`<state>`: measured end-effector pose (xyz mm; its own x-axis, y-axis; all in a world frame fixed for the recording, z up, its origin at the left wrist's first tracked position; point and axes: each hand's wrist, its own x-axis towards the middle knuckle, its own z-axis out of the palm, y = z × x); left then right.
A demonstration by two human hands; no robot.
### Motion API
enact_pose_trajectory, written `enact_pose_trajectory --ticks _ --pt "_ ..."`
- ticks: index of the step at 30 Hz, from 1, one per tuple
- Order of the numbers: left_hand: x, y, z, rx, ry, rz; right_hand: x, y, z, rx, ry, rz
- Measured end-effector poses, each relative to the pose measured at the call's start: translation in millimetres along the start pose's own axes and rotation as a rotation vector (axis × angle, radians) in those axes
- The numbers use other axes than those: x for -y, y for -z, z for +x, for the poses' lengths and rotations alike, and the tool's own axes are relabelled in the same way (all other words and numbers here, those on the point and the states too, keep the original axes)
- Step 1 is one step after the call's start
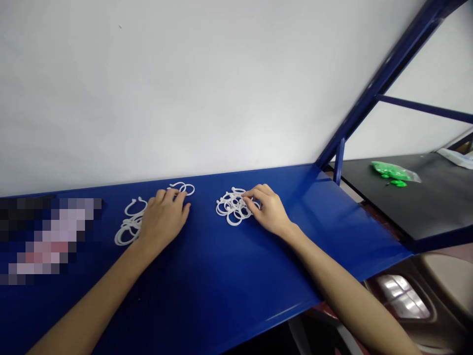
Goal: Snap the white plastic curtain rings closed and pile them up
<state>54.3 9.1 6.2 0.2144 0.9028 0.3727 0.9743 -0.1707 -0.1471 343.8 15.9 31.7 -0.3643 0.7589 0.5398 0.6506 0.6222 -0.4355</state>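
Observation:
Several white plastic curtain rings lie on a blue table, some with small knobs at their open ends. In the middle is a pile of rings. My right hand reaches into this pile from the right, thumb and forefinger pinched at the edge of a ring. On the left, my left hand is palm down with its thumb held apart, beside a second group of rings. Past its fingertips lie a few more rings, partly covered by the fingers. Its palm side is hidden.
A white wall rises behind the table. A blurred-out object lies at the far left. To the right stand a blue metal frame and a black table with a bag of green pieces. A brown chair is below.

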Motion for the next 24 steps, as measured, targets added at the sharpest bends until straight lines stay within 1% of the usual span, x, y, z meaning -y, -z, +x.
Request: enact_pose_trajectory --ticks 3,6,11,15,17,19,24 --pt "11.6 -8.7 15.6 0.03 0.039 0.034 1.1 -1.1 -0.4 0.01 0.0 0.002" --pt "19.0 -9.7 20.3 0.078 0.015 0.026 3.0 -2.0 -0.6 0.028 -0.004 0.005" --pt "27.4 1.3 10.0 0.177 -0.022 -0.136 6.9 -4.3 -2.2 0.045 0.008 0.029" --pt "28.7 13.0 -3.1 0.198 -0.01 -0.254 9.2 -7.0 -4.0 0.039 0.029 0.039" --pt "27.3 16.9 -9.5 0.195 0.008 -0.317 10.0 -8.0 -4.6 0.039 0.046 0.04" --pt "25.5 18.2 -15.9 0.165 0.021 -0.38 10.8 -8.5 -5.1 0.046 0.058 0.039" --pt "19.7 17.3 -31.5 -0.013 0.01 -0.538 14.8 -8.5 -6.7 0.066 0.076 0.034"
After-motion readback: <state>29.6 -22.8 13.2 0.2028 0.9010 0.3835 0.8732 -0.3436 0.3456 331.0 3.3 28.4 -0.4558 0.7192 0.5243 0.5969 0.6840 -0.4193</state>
